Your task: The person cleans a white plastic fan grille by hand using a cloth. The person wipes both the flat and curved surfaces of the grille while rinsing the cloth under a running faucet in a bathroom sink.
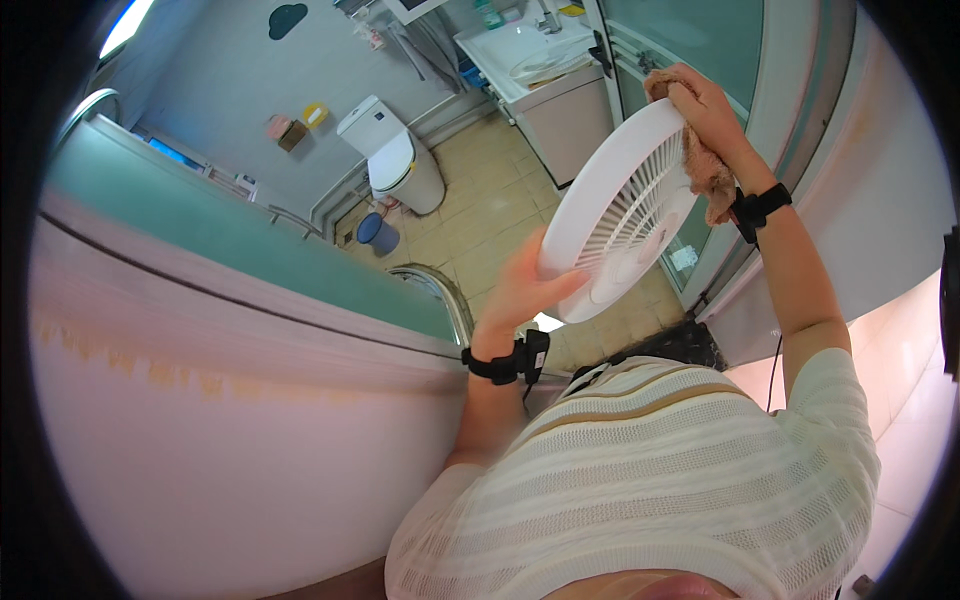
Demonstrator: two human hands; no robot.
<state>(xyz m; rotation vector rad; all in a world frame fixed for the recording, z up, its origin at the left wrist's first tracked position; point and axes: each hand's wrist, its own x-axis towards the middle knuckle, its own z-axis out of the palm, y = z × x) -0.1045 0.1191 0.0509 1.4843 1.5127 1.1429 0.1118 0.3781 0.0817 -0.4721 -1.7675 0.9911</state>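
Observation:
A round white plastic fan grille [626, 214] with radial slats is held up tilted in front of me. My left hand [521, 289] grips its lower left edge, the thumb over the rim. At the upper right rim, my right hand [701, 112] is closed on a brown cloth [706, 176], which lies against the rim and hangs down beside the slats. Both wrists wear black straps with small devices.
Beyond are a white toilet [409, 161], a blue bin [378, 234] on the tiled floor [480, 217], and a washbasin [517, 52] on a cabinet. A glass door [690, 45] stands at right; a wall with a green glass panel [247, 255] is close at left.

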